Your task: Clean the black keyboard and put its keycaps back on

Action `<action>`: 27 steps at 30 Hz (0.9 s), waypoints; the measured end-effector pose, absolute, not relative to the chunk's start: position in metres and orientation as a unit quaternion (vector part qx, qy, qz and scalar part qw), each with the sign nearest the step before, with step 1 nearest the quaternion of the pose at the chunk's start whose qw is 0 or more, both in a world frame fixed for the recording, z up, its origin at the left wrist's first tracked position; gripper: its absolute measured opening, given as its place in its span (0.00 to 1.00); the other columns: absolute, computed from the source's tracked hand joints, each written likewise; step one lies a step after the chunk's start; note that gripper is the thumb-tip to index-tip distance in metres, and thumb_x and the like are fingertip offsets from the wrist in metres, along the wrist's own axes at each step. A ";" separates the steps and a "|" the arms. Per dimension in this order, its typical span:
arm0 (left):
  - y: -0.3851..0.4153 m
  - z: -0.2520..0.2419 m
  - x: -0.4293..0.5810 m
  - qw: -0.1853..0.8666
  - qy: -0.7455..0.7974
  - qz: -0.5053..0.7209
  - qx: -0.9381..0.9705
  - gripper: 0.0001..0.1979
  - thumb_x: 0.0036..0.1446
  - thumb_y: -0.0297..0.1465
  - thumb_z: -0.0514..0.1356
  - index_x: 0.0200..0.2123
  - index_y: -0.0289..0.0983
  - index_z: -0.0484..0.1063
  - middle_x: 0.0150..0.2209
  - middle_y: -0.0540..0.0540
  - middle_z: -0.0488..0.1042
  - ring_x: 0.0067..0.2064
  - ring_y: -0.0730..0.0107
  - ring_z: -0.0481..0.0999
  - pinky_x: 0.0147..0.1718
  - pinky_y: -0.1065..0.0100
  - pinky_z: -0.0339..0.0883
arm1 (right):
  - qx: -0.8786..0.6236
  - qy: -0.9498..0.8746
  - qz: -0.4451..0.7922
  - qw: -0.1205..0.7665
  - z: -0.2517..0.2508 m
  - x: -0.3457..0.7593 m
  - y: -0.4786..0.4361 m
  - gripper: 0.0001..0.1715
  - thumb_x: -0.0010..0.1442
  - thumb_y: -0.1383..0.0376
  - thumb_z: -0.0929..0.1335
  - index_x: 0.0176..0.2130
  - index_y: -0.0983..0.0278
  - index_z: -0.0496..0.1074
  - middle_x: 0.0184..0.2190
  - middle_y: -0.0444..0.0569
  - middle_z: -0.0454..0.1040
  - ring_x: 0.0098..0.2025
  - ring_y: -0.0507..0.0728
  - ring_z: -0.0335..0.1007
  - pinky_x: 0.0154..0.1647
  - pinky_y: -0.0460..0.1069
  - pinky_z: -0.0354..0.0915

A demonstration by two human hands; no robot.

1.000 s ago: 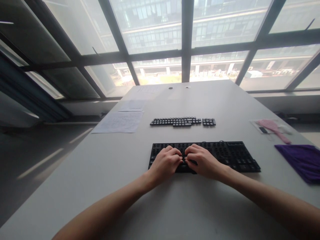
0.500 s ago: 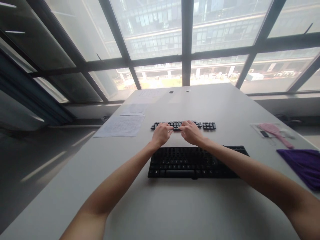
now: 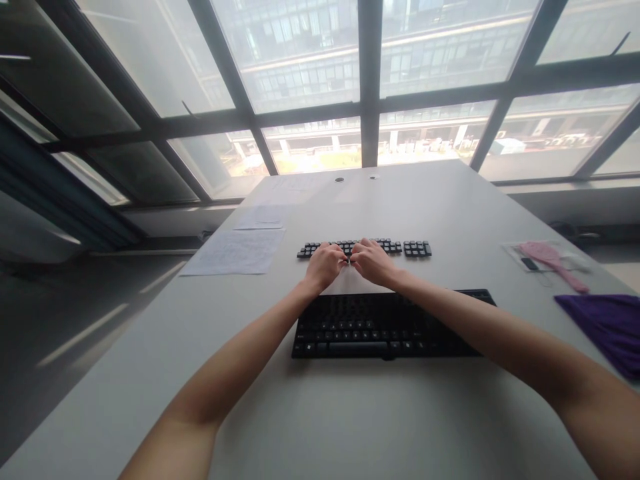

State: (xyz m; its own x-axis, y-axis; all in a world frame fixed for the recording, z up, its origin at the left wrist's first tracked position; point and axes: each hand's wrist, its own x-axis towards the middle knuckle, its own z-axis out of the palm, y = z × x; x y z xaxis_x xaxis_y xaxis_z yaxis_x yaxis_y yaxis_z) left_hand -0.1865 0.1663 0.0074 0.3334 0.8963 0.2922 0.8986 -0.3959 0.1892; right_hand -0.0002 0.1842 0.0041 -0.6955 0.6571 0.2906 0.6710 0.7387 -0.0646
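A black keyboard base (image 3: pixel 380 327) lies on the white table (image 3: pixel 320 413) in front of me. Behind it sits a row of loose black keycaps (image 3: pixel 395 247) laid out in keyboard order. My left hand (image 3: pixel 324 265) and my right hand (image 3: pixel 373 262) reach over the keyboard to the middle of that row. Both hands have their fingers curled and meet fingertip to fingertip over the keycaps, pinching something small that I cannot make out. Both forearms stretch across the keyboard.
Printed paper sheets (image 3: pixel 235 252) lie at the left of the table. A pink brush (image 3: pixel 550 261) on a clear sleeve and a purple cloth (image 3: pixel 603 323) lie at the right. Large windows (image 3: pixel 320 73) stand beyond the table's far edge.
A second ago both hands rested on the keyboard. They have since reached forward to the keycap row, and their fingertips have drawn closer together in the last half second.
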 end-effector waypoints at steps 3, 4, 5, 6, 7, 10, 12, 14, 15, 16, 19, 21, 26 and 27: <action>0.166 0.008 -0.186 -0.007 -0.550 -0.182 -0.815 0.05 0.59 0.28 0.65 0.36 0.40 0.83 0.39 0.45 0.82 0.44 0.58 0.74 0.48 0.61 0.68 | -0.352 -0.925 -0.027 0.144 0.005 -0.005 0.187 0.11 0.68 0.68 0.67 0.41 0.66 0.80 0.41 0.56 0.77 0.49 0.63 0.62 0.48 0.54 0.54; 0.166 0.008 -0.186 -0.011 -0.551 -0.184 -0.814 0.05 0.58 0.28 0.66 0.35 0.40 0.83 0.38 0.45 0.82 0.44 0.58 0.74 0.47 0.61 0.68 | -0.350 -0.925 -0.029 0.142 0.005 -0.006 0.188 0.10 0.67 0.68 0.67 0.41 0.66 0.80 0.40 0.56 0.78 0.49 0.62 0.63 0.48 0.54 0.54; 0.166 0.008 -0.186 -0.014 -0.553 -0.186 -0.812 0.04 0.58 0.28 0.66 0.35 0.40 0.83 0.37 0.45 0.82 0.43 0.57 0.74 0.47 0.61 0.69 | -0.349 -0.926 -0.032 0.139 0.005 -0.007 0.189 0.09 0.67 0.68 0.68 0.41 0.66 0.80 0.40 0.56 0.78 0.49 0.62 0.63 0.48 0.54 0.54; 0.166 0.008 -0.186 -0.018 -0.555 -0.189 -0.810 0.04 0.57 0.29 0.66 0.35 0.40 0.83 0.36 0.45 0.82 0.43 0.57 0.75 0.46 0.61 0.69 | -0.349 -0.927 -0.034 0.134 0.005 -0.009 0.190 0.09 0.66 0.68 0.68 0.40 0.66 0.80 0.40 0.56 0.78 0.49 0.62 0.63 0.48 0.54 0.54; 0.165 0.007 -0.186 -0.022 -0.557 -0.191 -0.808 0.04 0.57 0.29 0.67 0.34 0.40 0.83 0.36 0.45 0.82 0.43 0.57 0.75 0.46 0.61 0.69 | -0.349 -0.928 -0.037 0.129 0.006 -0.010 0.191 0.09 0.66 0.68 0.68 0.40 0.66 0.80 0.40 0.56 0.78 0.49 0.62 0.63 0.48 0.54 0.54; 0.162 0.008 -0.189 -0.034 -0.564 -0.199 -0.801 0.03 0.56 0.30 0.68 0.34 0.40 0.83 0.35 0.45 0.83 0.43 0.56 0.75 0.47 0.60 0.69 | -0.349 -0.928 -0.042 0.121 0.006 -0.016 0.194 0.09 0.65 0.70 0.67 0.39 0.66 0.79 0.40 0.57 0.78 0.48 0.63 0.64 0.47 0.54 0.54; 0.159 0.010 -0.191 -0.043 -0.571 -0.205 -0.794 0.03 0.55 0.30 0.68 0.33 0.40 0.83 0.34 0.46 0.83 0.43 0.57 0.75 0.46 0.60 0.69 | -0.351 -0.927 -0.043 0.125 0.008 -0.019 0.195 0.10 0.65 0.71 0.66 0.38 0.67 0.79 0.39 0.58 0.78 0.47 0.63 0.65 0.47 0.54 0.55; 0.153 0.016 -0.192 -0.049 -0.578 -0.210 -0.787 0.03 0.55 0.30 0.68 0.33 0.41 0.84 0.33 0.46 0.82 0.42 0.58 0.76 0.46 0.61 0.69 | -0.355 -0.925 -0.045 0.130 0.011 -0.020 0.193 0.10 0.65 0.72 0.66 0.38 0.67 0.78 0.39 0.58 0.78 0.46 0.63 0.66 0.47 0.54 0.55; 0.149 0.021 -0.192 -0.053 -0.581 -0.215 -0.783 0.03 0.55 0.30 0.68 0.33 0.41 0.84 0.32 0.47 0.82 0.41 0.59 0.76 0.45 0.62 0.69 | -0.357 -0.923 -0.045 0.135 0.013 -0.019 0.191 0.10 0.65 0.72 0.66 0.38 0.67 0.78 0.38 0.58 0.78 0.46 0.63 0.66 0.47 0.54 0.56; 0.143 0.026 -0.192 -0.061 -0.582 -0.223 -0.780 0.03 0.55 0.31 0.68 0.33 0.41 0.84 0.32 0.47 0.82 0.40 0.61 0.76 0.45 0.63 0.69 | -0.360 -0.921 -0.042 0.146 0.015 -0.017 0.187 0.10 0.64 0.72 0.66 0.37 0.67 0.78 0.38 0.57 0.78 0.46 0.63 0.67 0.47 0.54 0.56; 0.115 0.043 -0.184 -0.112 -0.565 -0.260 -0.775 0.03 0.55 0.31 0.69 0.33 0.41 0.84 0.28 0.49 0.80 0.34 0.66 0.75 0.43 0.65 0.67 | -0.379 -0.898 0.012 0.224 0.023 0.001 0.170 0.07 0.62 0.71 0.68 0.34 0.65 0.77 0.36 0.53 0.79 0.43 0.61 0.69 0.46 0.53 0.59; 0.092 0.053 -0.174 -0.158 -0.541 -0.271 -0.780 0.03 0.55 0.31 0.69 0.33 0.42 0.84 0.26 0.51 0.79 0.33 0.68 0.74 0.41 0.67 0.66 | -0.392 -0.869 0.088 0.288 0.028 0.019 0.153 0.05 0.60 0.71 0.70 0.32 0.64 0.77 0.34 0.50 0.79 0.41 0.59 0.70 0.45 0.51 0.61; 0.047 0.055 -0.148 -0.261 -0.508 -0.259 -0.779 0.04 0.53 0.29 0.70 0.34 0.42 0.83 0.31 0.51 0.81 0.36 0.67 0.75 0.39 0.67 0.65 | -0.423 -0.806 0.267 0.316 0.031 0.071 0.100 0.02 0.57 0.67 0.73 0.31 0.63 0.77 0.29 0.44 0.78 0.33 0.55 0.71 0.37 0.48 0.63; 0.044 0.053 -0.144 -0.272 -0.502 -0.254 -0.781 0.04 0.53 0.29 0.70 0.34 0.42 0.83 0.32 0.51 0.81 0.37 0.66 0.76 0.40 0.67 0.66 | -0.425 -0.799 0.290 0.311 0.030 0.078 0.089 0.02 0.57 0.66 0.73 0.31 0.62 0.77 0.28 0.44 0.78 0.33 0.54 0.71 0.36 0.48 0.63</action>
State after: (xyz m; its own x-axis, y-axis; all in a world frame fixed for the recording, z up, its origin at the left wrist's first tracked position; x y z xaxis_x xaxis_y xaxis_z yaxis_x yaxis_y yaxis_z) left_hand -0.1443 0.0436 0.0528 0.3675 0.9216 0.1248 0.6450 -0.3492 0.6797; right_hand 0.0783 0.0893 0.0299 -0.4458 0.8595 0.2500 0.4990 0.4705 -0.7277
